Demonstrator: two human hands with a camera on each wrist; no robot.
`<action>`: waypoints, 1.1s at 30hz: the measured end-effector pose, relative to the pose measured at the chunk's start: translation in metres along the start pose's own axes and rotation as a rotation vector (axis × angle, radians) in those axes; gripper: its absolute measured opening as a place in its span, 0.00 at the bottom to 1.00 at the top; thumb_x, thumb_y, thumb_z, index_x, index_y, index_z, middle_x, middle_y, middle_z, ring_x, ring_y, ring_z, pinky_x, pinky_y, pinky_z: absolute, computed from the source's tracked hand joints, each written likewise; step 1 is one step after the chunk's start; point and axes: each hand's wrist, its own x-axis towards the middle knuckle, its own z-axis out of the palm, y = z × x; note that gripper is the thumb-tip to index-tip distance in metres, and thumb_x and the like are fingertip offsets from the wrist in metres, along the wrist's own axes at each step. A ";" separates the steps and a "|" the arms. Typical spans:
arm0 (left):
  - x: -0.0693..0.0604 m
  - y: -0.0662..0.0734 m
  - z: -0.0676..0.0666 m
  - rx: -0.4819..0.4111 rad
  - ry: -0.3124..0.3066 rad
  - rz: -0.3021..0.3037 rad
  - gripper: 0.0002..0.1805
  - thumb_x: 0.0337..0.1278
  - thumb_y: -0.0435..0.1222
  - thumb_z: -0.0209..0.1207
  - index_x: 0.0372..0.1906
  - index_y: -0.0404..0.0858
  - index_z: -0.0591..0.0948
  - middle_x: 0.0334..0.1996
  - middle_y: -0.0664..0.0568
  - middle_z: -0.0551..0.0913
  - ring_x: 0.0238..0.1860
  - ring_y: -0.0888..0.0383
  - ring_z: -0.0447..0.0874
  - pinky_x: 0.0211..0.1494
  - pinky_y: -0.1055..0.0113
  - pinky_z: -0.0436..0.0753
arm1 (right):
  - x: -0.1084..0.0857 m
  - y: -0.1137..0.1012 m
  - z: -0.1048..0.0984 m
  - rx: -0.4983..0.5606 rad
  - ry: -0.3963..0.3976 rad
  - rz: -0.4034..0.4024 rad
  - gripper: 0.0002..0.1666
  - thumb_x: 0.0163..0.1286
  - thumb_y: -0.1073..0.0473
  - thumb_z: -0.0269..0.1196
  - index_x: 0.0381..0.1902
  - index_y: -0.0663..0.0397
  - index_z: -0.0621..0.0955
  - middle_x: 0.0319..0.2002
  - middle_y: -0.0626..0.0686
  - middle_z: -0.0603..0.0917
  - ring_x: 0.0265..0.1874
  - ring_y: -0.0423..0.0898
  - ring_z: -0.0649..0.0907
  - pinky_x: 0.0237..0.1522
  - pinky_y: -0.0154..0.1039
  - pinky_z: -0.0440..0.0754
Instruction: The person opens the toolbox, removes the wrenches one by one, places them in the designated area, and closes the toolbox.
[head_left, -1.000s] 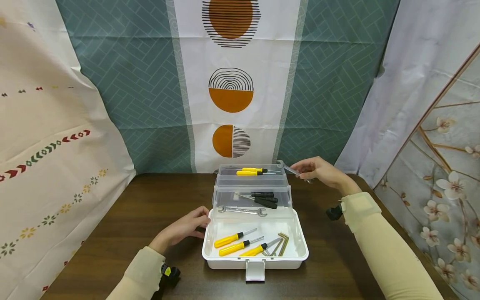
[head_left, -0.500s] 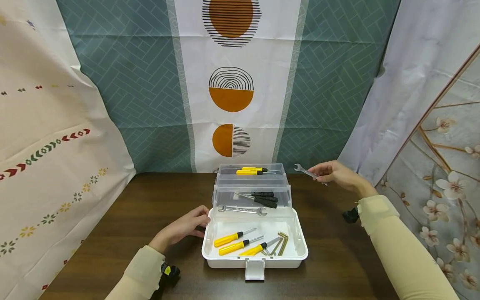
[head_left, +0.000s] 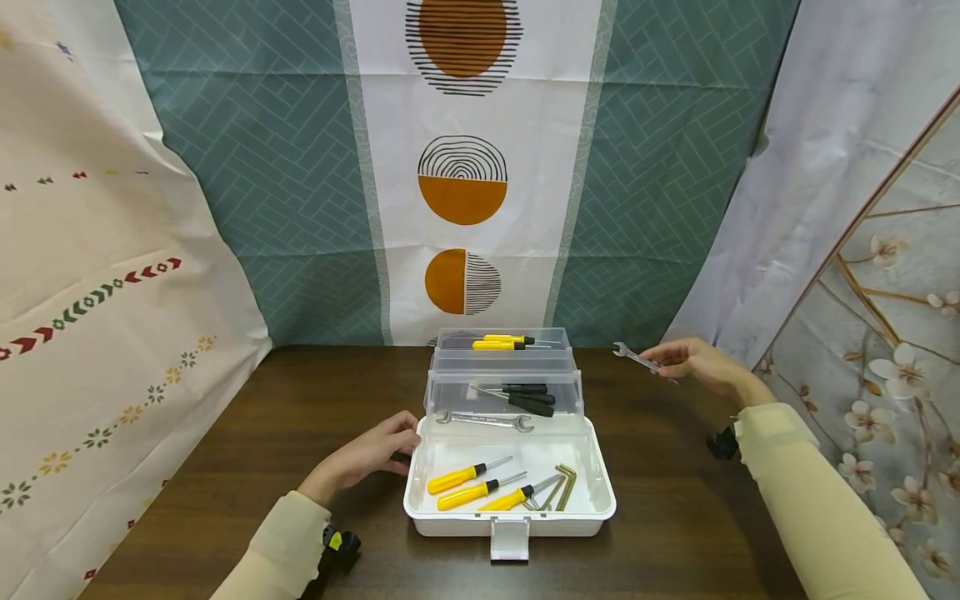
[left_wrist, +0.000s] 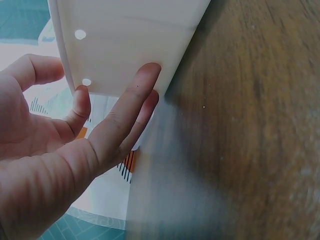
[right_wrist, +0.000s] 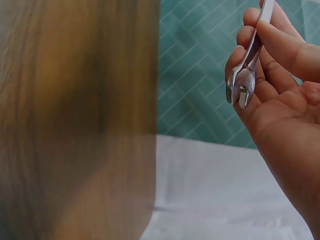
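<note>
Thumb and fingers of my right hand (head_left: 692, 362) pinch an open-ended wrench (head_left: 636, 358) above the table's far right part. In the right wrist view one forked end of the wrench (right_wrist: 243, 82) shows close up. My left hand (head_left: 380, 446) touches the left wall of the white toolbox (head_left: 510, 525), its fingers mostly straight against the side in the left wrist view. The toolbox stands open with clear trays raised behind it. A second wrench (head_left: 486, 421) lies across the lowest tray. Several yellow screwdrivers (head_left: 463, 498) and brass hex keys (head_left: 567, 487) lie in the bottom.
Black-handled screwdrivers (head_left: 531, 403) lie in the middle tray, and yellow-handled screwdrivers (head_left: 498, 346) in the top one. The box's front latch (head_left: 510, 540) hangs down. Dark wooden table (head_left: 315, 392) surrounds the box. Patterned curtains (head_left: 300, 208) hang along its back and sides.
My right hand has moved right and slightly down with the wrench, away from the top tray toward the table's right side. The left hand and the toolbox have stayed in place.
</note>
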 end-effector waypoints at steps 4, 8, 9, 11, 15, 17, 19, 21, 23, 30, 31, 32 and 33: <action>0.000 0.000 0.000 0.000 0.007 -0.003 0.13 0.75 0.39 0.53 0.53 0.35 0.70 0.58 0.39 0.76 0.59 0.42 0.80 0.57 0.45 0.86 | -0.005 0.010 -0.005 -0.012 -0.004 0.035 0.25 0.71 0.70 0.63 0.63 0.78 0.76 0.45 0.42 0.89 0.44 0.41 0.87 0.47 0.35 0.84; 0.000 0.001 0.000 0.004 0.011 -0.007 0.13 0.75 0.40 0.53 0.53 0.35 0.70 0.58 0.39 0.76 0.58 0.43 0.80 0.57 0.45 0.86 | -0.009 0.018 -0.007 -0.014 -0.004 0.049 0.25 0.70 0.71 0.64 0.62 0.79 0.77 0.44 0.43 0.89 0.44 0.40 0.87 0.48 0.35 0.84; 0.000 0.001 0.000 0.005 0.011 -0.007 0.13 0.75 0.40 0.53 0.53 0.35 0.70 0.58 0.39 0.76 0.58 0.43 0.80 0.57 0.45 0.86 | -0.009 0.020 -0.008 -0.013 -0.006 0.050 0.24 0.70 0.72 0.63 0.62 0.79 0.77 0.44 0.43 0.89 0.44 0.40 0.87 0.47 0.35 0.84; 0.000 0.001 0.000 0.007 0.011 -0.006 0.13 0.76 0.40 0.53 0.53 0.35 0.70 0.58 0.39 0.76 0.58 0.43 0.80 0.57 0.45 0.86 | -0.011 0.024 -0.008 -0.011 -0.021 0.046 0.24 0.69 0.74 0.63 0.61 0.80 0.77 0.43 0.44 0.89 0.44 0.41 0.86 0.47 0.35 0.84; 0.000 0.001 0.001 0.012 0.011 -0.002 0.13 0.76 0.40 0.53 0.53 0.35 0.70 0.57 0.39 0.76 0.58 0.43 0.80 0.57 0.45 0.86 | -0.013 0.029 -0.009 -0.023 -0.059 0.034 0.23 0.67 0.75 0.62 0.59 0.81 0.78 0.41 0.44 0.88 0.41 0.41 0.83 0.41 0.34 0.82; 0.000 0.001 0.001 0.013 0.013 -0.002 0.13 0.76 0.40 0.53 0.53 0.35 0.70 0.57 0.39 0.76 0.58 0.43 0.80 0.57 0.45 0.86 | -0.014 0.032 -0.009 -0.043 -0.077 0.019 0.22 0.66 0.76 0.63 0.58 0.81 0.78 0.39 0.47 0.88 0.36 0.41 0.81 0.34 0.35 0.80; 0.000 0.001 0.001 0.014 0.014 -0.003 0.13 0.76 0.40 0.53 0.53 0.35 0.70 0.57 0.40 0.76 0.57 0.43 0.80 0.57 0.45 0.86 | -0.015 0.036 -0.008 -0.064 -0.086 0.010 0.22 0.65 0.76 0.63 0.56 0.81 0.79 0.34 0.49 0.86 0.30 0.42 0.78 0.27 0.36 0.75; 0.000 0.002 0.002 0.014 0.016 -0.004 0.13 0.76 0.40 0.53 0.53 0.35 0.70 0.57 0.40 0.76 0.58 0.43 0.80 0.57 0.45 0.86 | -0.014 0.040 -0.008 -0.086 -0.091 0.007 0.21 0.64 0.77 0.62 0.55 0.80 0.80 0.32 0.50 0.85 0.26 0.42 0.77 0.23 0.37 0.72; 0.000 0.002 0.002 0.016 0.017 -0.002 0.13 0.76 0.39 0.53 0.53 0.35 0.70 0.57 0.40 0.76 0.58 0.43 0.80 0.57 0.45 0.86 | -0.015 0.042 -0.006 -0.100 -0.096 0.015 0.21 0.63 0.78 0.61 0.55 0.79 0.81 0.33 0.51 0.86 0.25 0.42 0.76 0.23 0.36 0.72; 0.000 0.002 0.002 0.014 0.013 0.000 0.13 0.75 0.40 0.53 0.53 0.35 0.70 0.57 0.40 0.76 0.57 0.43 0.80 0.57 0.45 0.86 | -0.012 0.053 0.004 -0.079 -0.099 0.084 0.23 0.57 0.80 0.58 0.52 0.79 0.82 0.32 0.55 0.85 0.28 0.41 0.75 0.28 0.33 0.72; 0.000 0.002 0.001 0.015 0.014 0.001 0.13 0.75 0.40 0.53 0.53 0.35 0.70 0.57 0.40 0.76 0.57 0.43 0.80 0.57 0.45 0.86 | -0.011 0.054 0.005 -0.099 -0.100 0.073 0.22 0.56 0.80 0.58 0.50 0.79 0.83 0.32 0.55 0.85 0.28 0.41 0.75 0.28 0.32 0.72; 0.000 0.002 0.001 0.014 0.013 0.003 0.13 0.75 0.40 0.53 0.53 0.35 0.70 0.57 0.40 0.76 0.57 0.43 0.80 0.57 0.45 0.86 | -0.010 0.056 0.007 -0.120 -0.100 0.065 0.21 0.55 0.81 0.58 0.49 0.79 0.84 0.31 0.55 0.84 0.28 0.40 0.75 0.29 0.32 0.72; 0.000 0.002 0.001 0.012 0.011 0.006 0.13 0.75 0.40 0.53 0.53 0.35 0.70 0.57 0.40 0.76 0.58 0.43 0.80 0.57 0.45 0.86 | -0.009 0.058 0.008 -0.150 -0.098 0.047 0.21 0.54 0.81 0.59 0.47 0.79 0.84 0.30 0.55 0.84 0.28 0.40 0.75 0.28 0.32 0.72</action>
